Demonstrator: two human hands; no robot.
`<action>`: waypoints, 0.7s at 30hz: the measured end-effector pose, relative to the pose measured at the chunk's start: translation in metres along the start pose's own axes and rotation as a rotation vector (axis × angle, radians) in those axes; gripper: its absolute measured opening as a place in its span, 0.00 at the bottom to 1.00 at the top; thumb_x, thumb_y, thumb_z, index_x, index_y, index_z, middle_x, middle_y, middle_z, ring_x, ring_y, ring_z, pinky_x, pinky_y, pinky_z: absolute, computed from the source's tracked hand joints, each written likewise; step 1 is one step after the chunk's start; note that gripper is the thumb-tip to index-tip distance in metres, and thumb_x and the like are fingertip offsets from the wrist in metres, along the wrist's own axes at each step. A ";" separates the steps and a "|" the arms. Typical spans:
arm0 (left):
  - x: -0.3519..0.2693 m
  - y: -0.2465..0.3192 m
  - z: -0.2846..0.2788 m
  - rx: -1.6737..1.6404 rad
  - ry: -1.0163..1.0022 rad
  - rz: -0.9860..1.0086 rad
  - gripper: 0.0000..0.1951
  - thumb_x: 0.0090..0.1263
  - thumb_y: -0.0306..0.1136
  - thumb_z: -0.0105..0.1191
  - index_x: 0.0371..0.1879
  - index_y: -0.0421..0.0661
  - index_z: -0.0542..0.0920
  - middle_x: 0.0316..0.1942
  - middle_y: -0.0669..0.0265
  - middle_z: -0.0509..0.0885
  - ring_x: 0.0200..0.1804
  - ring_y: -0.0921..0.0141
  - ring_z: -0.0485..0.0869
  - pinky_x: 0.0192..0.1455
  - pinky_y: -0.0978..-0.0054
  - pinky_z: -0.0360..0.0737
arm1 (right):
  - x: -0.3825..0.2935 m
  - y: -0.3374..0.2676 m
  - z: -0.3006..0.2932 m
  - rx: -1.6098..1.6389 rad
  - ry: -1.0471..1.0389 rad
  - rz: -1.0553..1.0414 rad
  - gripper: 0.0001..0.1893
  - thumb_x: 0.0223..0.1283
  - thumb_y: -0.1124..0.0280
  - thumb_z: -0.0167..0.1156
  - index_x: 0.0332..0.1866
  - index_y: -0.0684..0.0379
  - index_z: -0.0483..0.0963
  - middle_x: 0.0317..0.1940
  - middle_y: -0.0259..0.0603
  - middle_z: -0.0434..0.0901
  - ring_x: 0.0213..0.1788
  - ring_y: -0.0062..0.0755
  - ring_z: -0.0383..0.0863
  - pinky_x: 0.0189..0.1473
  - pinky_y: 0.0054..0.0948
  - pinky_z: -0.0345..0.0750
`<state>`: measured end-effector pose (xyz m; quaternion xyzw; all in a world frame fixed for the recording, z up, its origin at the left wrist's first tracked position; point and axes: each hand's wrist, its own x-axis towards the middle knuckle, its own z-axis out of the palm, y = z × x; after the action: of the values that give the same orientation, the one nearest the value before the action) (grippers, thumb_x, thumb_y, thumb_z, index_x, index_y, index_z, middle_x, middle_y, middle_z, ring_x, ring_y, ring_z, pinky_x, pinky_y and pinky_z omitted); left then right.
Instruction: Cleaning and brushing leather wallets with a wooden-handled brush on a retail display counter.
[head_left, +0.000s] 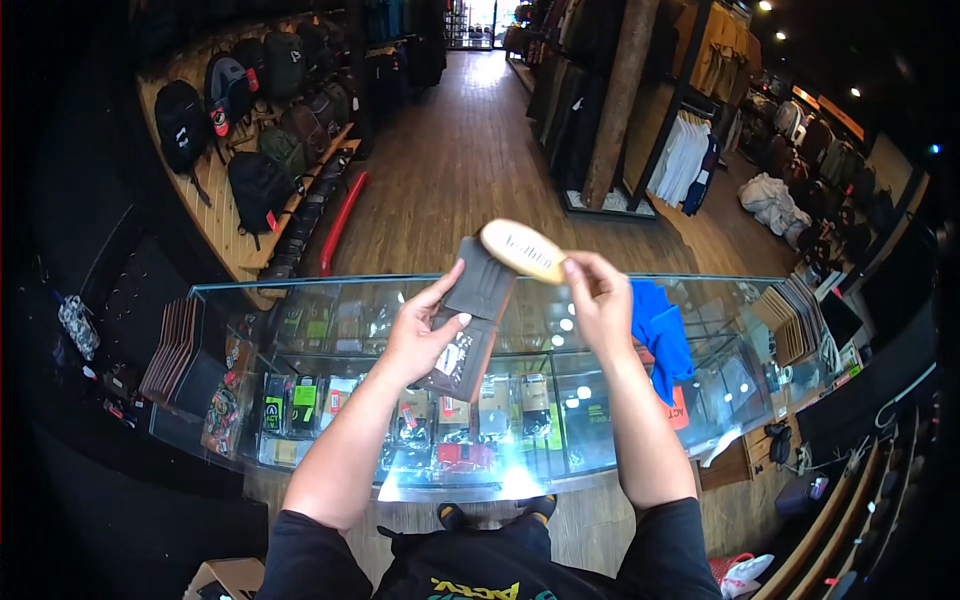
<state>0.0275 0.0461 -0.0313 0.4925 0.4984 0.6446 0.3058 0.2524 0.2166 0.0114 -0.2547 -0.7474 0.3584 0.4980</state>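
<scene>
An opened bifold wallet (472, 315), grey inside with brown edges, is gripped by my left hand (420, 334). Card slots show on its upper half, and a clear window pocket is on the lower half. My right hand (602, 300) pinches one end of an oval, pale wooden piece that looks like a brush (523, 250). It bears writing on top, and its underside is hidden. The brush's other end overlaps the wallet's upper corner; I cannot tell whether they touch. Both hands are above a glass display counter (300, 360).
A crumpled blue cloth (661, 337) lies on the counter by my right forearm. Stacks of wallets stand at the left end (171, 352) and right end (791, 319). Packaged goods (304, 401) sit under the glass. Backpacks (255, 187) hang beyond, left; a wooden post (616, 105) stands beyond, right.
</scene>
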 end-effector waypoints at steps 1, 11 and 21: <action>0.002 -0.002 0.002 -0.004 0.029 0.013 0.45 0.75 0.10 0.65 0.91 0.51 0.68 0.87 0.60 0.75 0.82 0.70 0.78 0.87 0.70 0.71 | -0.006 0.005 -0.002 0.129 -0.141 0.066 0.09 0.78 0.66 0.74 0.51 0.61 0.92 0.36 0.44 0.94 0.37 0.33 0.91 0.45 0.29 0.84; -0.002 0.000 0.003 -0.025 -0.024 0.061 0.44 0.77 0.10 0.64 0.91 0.48 0.67 0.85 0.57 0.77 0.83 0.69 0.77 0.87 0.70 0.71 | -0.011 0.020 -0.006 -0.330 -0.103 -0.129 0.08 0.74 0.58 0.76 0.45 0.50 0.93 0.35 0.37 0.95 0.36 0.33 0.87 0.53 0.36 0.72; -0.002 -0.006 0.008 -0.011 -0.058 -0.006 0.49 0.75 0.09 0.65 0.94 0.50 0.61 0.85 0.58 0.76 0.80 0.68 0.80 0.87 0.68 0.71 | -0.004 0.000 0.006 -0.298 0.062 -0.098 0.07 0.74 0.58 0.75 0.43 0.48 0.93 0.32 0.36 0.94 0.34 0.34 0.88 0.49 0.35 0.72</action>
<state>0.0347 0.0487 -0.0376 0.5078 0.4874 0.6319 0.3245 0.2480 0.2114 0.0078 -0.3000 -0.7880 0.2110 0.4945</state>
